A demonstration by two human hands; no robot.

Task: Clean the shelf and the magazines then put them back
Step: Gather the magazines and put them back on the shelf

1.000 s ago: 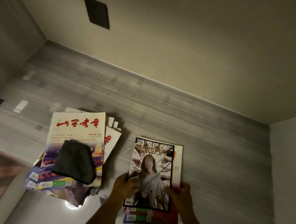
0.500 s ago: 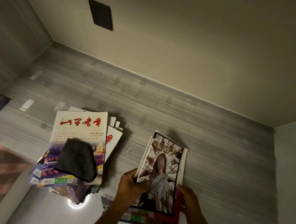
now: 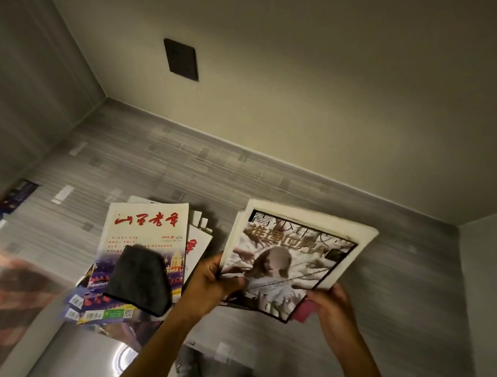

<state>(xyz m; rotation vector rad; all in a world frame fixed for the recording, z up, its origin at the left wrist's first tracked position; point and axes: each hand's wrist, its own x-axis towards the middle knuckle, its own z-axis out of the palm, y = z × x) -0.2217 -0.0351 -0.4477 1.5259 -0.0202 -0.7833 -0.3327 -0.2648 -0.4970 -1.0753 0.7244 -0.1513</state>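
I hold a small stack of magazines (image 3: 289, 256) above the grey striped shelf (image 3: 185, 170), tilted up at its far end; the top cover shows a figure in white. My left hand (image 3: 207, 284) grips the stack's left edge, thumb on the cover. My right hand (image 3: 333, 308) holds its lower right corner. To the left, a second pile of magazines (image 3: 144, 234) with red characters on the top cover lies on the shelf. A dark grey cloth (image 3: 140, 280) rests on that pile.
The shelf is a recess with a beige back wall (image 3: 304, 90), a grey left wall and a pale right wall. A dark switch plate (image 3: 181, 59) sits on the back wall. Small labels (image 3: 16, 193) lie at the far left. Floor with a round light reflection (image 3: 122, 357) shows below.
The stack in my hands has been lifted off the shelf and tipped up, turning clockwise. The camera view shifted left. The left pile and cloth stayed put.
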